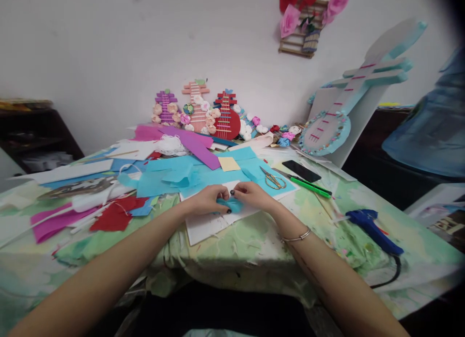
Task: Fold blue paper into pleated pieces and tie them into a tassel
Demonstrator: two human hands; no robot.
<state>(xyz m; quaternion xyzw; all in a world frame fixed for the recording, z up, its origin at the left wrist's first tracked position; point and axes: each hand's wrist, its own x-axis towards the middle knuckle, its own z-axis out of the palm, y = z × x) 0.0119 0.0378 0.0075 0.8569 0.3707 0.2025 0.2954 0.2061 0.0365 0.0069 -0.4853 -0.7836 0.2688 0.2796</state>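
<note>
Close together over a white sheet (203,229), my two hands hold a small piece of blue crepe paper (235,205). My left hand (209,200) has its fingers bent around the left side of the piece. With thumb and fingertips pinched, my right hand (250,194) grips its upper right edge. Larger blue paper sheets (156,179) lie just behind, with a pale yellow square (228,164) on them. Gold-handled scissors (275,180) rest to the right of my right hand.
A green utility knife (310,186) and a black phone (301,171) lie at the right, beyond them a blue glue gun (376,230) with its cord. Red paper (118,214) and white string (170,145) are at the left. Decorated model lutes (227,116) stand along the wall.
</note>
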